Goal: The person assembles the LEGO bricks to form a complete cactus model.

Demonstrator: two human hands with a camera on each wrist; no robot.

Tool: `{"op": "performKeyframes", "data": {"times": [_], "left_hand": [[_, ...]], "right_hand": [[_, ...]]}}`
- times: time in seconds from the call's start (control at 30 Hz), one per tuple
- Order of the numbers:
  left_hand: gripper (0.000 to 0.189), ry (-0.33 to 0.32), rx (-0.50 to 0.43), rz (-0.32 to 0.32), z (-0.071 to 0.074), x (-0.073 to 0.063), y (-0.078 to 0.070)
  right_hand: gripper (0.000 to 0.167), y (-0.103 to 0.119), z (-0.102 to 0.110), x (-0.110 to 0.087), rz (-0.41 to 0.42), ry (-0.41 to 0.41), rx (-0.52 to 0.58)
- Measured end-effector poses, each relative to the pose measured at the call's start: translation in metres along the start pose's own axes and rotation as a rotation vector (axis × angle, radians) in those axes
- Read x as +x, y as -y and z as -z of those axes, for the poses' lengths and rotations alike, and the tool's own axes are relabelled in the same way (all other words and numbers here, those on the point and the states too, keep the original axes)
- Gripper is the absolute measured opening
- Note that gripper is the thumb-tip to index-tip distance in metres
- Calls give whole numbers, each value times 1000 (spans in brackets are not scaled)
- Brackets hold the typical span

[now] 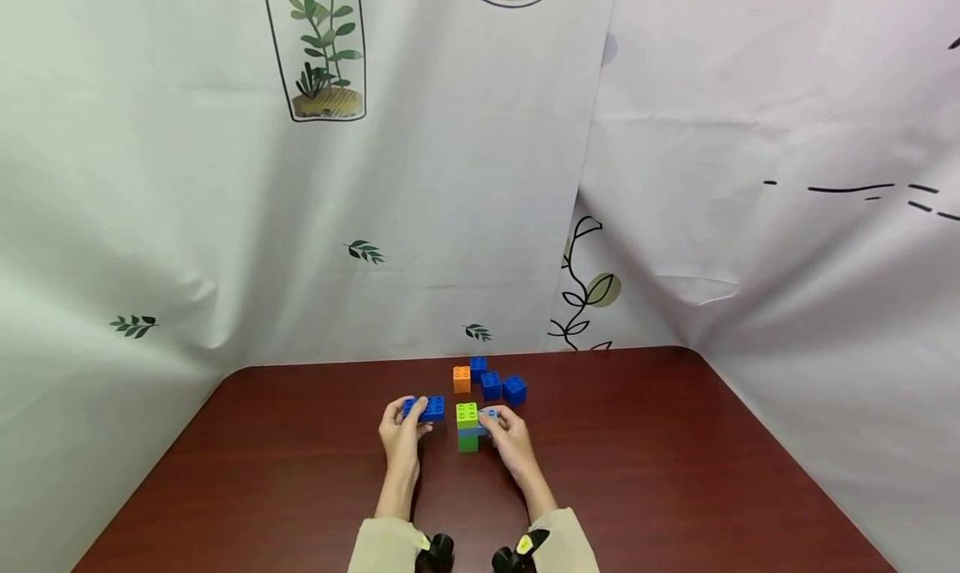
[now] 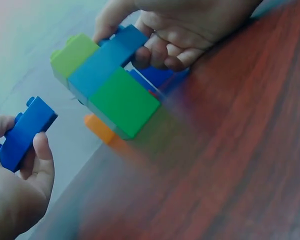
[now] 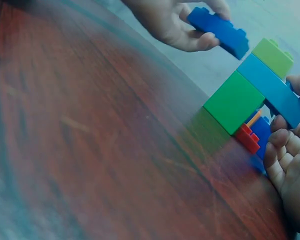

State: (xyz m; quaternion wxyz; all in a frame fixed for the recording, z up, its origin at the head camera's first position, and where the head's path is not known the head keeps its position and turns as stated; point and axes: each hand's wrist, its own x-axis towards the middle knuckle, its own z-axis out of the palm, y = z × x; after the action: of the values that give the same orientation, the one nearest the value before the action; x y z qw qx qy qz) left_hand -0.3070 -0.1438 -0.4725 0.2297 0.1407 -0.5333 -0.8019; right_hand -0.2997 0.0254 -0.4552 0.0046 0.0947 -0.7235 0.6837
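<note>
My left hand (image 1: 400, 439) pinches a long dark blue toy brick (image 1: 435, 409), raised off the table to the left of a small stack. That stack has a green brick (image 1: 468, 444) at the bottom, a lighter blue brick (image 2: 107, 62) across it, and a lime brick (image 1: 467, 414) on top. The lighter blue brick juts out to the right, and my right hand (image 1: 513, 444) grips this overhanging end between thumb and fingers. A gap separates the dark blue brick from the stack.
Behind the stack on the brown table (image 1: 637, 456) are an orange brick (image 1: 461, 379) and several blue bricks (image 1: 491, 386). A red brick (image 3: 247, 139) shows past the green one in the right wrist view. A printed white cloth (image 1: 465, 181) hangs behind the table.
</note>
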Motion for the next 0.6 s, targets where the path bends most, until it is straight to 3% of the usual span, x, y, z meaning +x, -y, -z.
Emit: {"op": "performKeyframes", "data": {"times": [0.17, 0.43, 0.6], "left_hand": [[31, 66, 9, 47, -4, -4, -9], [30, 115, 26, 31, -18, -12, -27], [28, 138, 73, 54, -22, -16, -32]], "right_hand": [[24, -1, -1, 0, 1, 0, 13], [24, -1, 0, 1, -7, -9, 12], [24, -1, 0, 1, -1, -10, 6]]}}
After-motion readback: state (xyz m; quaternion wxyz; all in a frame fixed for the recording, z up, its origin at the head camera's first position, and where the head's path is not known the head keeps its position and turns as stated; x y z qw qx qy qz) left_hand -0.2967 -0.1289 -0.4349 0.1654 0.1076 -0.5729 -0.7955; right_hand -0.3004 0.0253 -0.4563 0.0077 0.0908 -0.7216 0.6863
